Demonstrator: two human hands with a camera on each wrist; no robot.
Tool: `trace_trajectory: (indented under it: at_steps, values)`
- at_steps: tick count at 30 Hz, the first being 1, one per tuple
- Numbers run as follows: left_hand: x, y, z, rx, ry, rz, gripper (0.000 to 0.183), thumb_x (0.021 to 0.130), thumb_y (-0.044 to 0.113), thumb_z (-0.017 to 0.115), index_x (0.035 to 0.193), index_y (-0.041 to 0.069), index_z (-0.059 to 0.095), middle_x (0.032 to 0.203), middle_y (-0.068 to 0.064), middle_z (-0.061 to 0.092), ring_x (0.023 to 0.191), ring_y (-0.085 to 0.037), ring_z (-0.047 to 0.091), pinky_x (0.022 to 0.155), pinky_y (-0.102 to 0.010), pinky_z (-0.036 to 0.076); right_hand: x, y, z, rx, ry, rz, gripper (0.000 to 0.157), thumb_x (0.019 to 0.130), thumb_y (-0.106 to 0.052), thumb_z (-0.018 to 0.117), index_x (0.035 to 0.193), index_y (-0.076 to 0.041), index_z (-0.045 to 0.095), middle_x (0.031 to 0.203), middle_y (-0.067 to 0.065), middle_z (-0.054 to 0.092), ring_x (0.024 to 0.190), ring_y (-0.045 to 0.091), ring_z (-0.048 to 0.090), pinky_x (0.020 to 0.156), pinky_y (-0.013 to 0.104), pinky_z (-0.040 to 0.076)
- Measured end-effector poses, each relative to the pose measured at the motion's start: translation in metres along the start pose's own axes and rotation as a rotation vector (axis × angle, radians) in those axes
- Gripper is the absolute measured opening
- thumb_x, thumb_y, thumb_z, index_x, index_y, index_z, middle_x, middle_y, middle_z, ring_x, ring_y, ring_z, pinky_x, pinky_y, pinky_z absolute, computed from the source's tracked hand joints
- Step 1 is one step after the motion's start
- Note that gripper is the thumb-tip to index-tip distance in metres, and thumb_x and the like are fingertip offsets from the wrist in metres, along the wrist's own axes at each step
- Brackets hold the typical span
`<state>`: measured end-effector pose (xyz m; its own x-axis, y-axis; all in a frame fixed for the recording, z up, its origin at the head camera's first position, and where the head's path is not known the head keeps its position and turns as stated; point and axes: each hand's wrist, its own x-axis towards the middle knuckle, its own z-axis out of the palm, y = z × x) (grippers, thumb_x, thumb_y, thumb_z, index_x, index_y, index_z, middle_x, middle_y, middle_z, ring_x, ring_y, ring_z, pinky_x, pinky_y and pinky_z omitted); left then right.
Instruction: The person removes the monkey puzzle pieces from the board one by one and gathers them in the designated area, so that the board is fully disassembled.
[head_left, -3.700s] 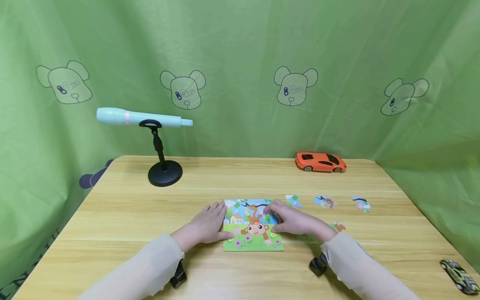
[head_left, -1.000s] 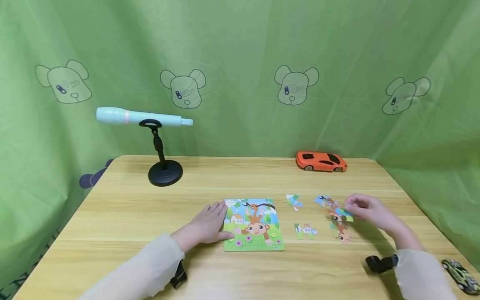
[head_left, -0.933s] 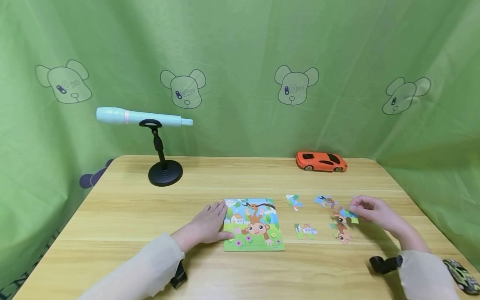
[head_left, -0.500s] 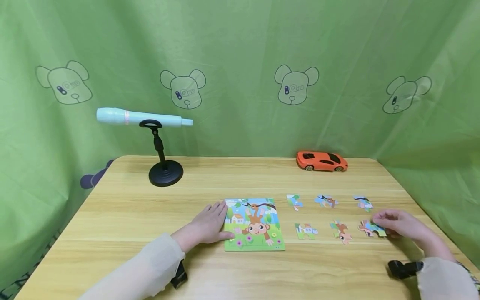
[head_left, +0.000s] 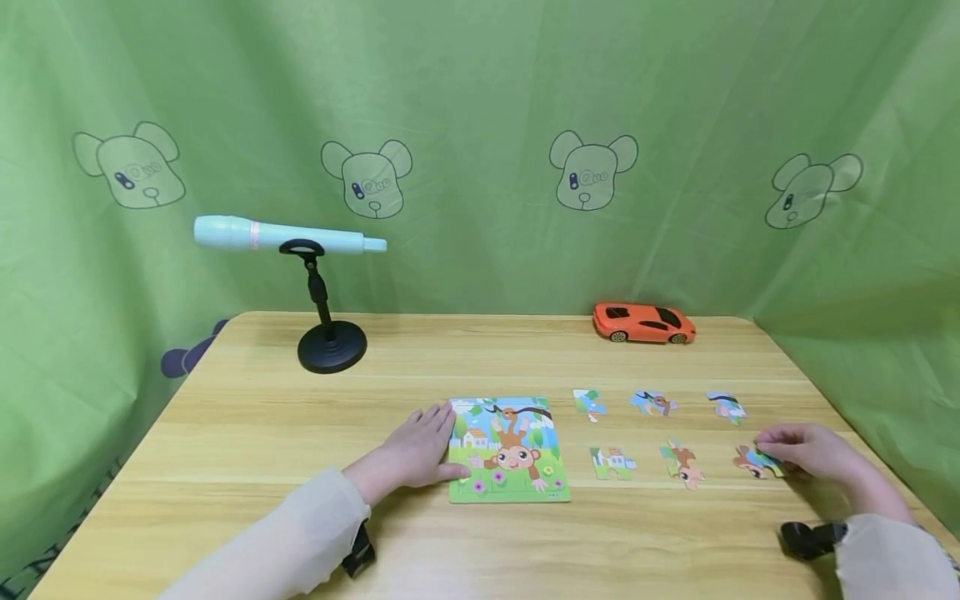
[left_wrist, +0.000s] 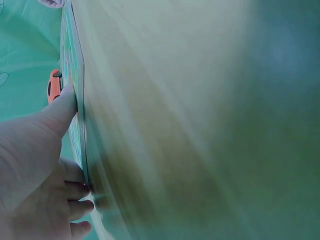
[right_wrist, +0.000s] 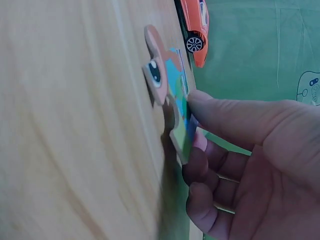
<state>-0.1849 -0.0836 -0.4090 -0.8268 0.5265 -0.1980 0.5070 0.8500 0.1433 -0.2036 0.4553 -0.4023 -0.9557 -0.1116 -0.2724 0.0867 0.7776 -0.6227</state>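
A square monkey puzzle board (head_left: 510,450) lies mid-table. My left hand (head_left: 416,446) rests along its left edge, with the fingers fairly straight and the thumb (left_wrist: 65,107) over the board. At the right, my right hand (head_left: 813,454) pinches a jigsaw piece (head_left: 750,462) by its right side, between thumb and fingers. This piece shows an eye, blue and green in the right wrist view, and is tilted close over the tabletop with a shadow under it. Left of it lie a brown monkey piece (head_left: 682,467) and a house piece (head_left: 612,463).
Behind these are three more pieces: a leafy one (head_left: 588,404), a branch one (head_left: 652,402) and another branch one (head_left: 726,407). An orange toy car (head_left: 643,322) stands at the back edge. At the back left, a black stand (head_left: 330,346) bears a light-blue microphone (head_left: 288,236).
My right hand has gone from the board's right edge to the far right, carrying the eye piece over the other pieces and beyond the near row. My left hand has stayed put.
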Motion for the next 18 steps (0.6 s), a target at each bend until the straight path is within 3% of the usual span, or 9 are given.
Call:
trace_trajectory:
  at_steps: [9,18]
  values:
    - [0.001,-0.001,0.002,0.007,-0.004,-0.009,0.086,0.088,0.059,0.045,0.143,-0.004,0.023,0.149,-0.018,0.017,0.136,-0.03,0.016,0.109,-0.043,0.016,-0.001,-0.003,-0.001,-0.097,0.05,-0.05,0.043,0.093,-0.021,0.054,0.113,0.017,0.052,0.095,0.014,0.061,0.074,0.011,0.054,0.062,0.028,0.049]
    - [-0.001,0.0,0.0,-0.007,-0.001,-0.006,0.085,0.088,0.057,0.047,0.143,-0.005,0.024,0.149,-0.019,0.018,0.136,-0.031,0.017,0.109,-0.043,0.016,0.0,-0.039,0.014,-0.179,0.16,-0.174,0.04,0.094,-0.026,0.053,0.115,0.009,0.055,0.092,0.01,0.059,0.078,0.018,0.052,0.061,0.032,0.045]
